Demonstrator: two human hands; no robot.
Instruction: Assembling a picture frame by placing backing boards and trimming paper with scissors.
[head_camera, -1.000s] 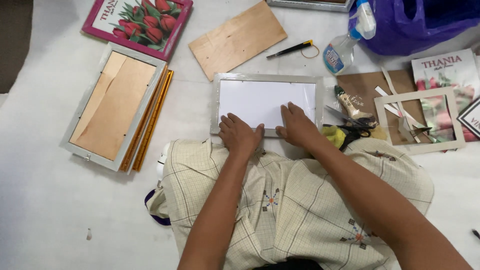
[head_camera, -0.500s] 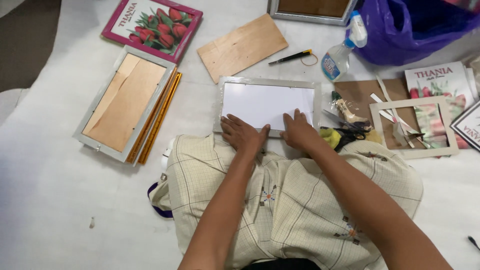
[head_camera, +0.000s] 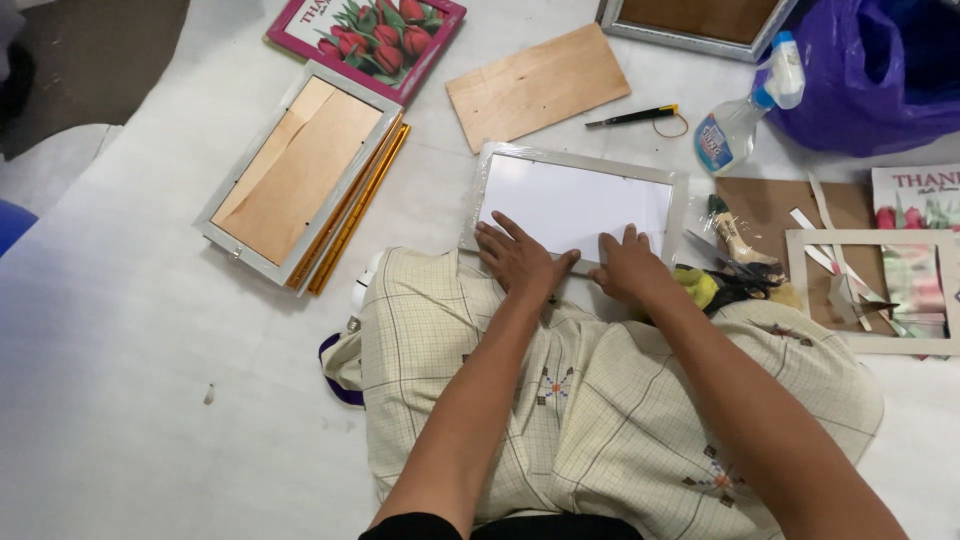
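Seated on the white floor sheet (head_camera: 130, 400), I press both palms on the near edge of a grey picture frame (head_camera: 480, 190) holding a white sheet. My left hand (head_camera: 520, 258) lies flat, fingers spread; my right hand (head_camera: 625, 268) rests flat beside it, gripping nothing. The step looks like seating the insert; next, I judge, comes the plywood backing board (head_camera: 537, 85) lying beyond the frame.

Picture-framing workspace set up on a floor (head_camera: 130, 400) covered in white sheeting. Ahead of the hands lie a grey frame (head_camera: 575, 205), a plywood backing board (head_camera: 535, 87) and a spray bottle (head_camera: 745, 115); left of them, a backed frame (head_camera: 295, 172); right, mat-board offcuts (head_camera: 865, 285).
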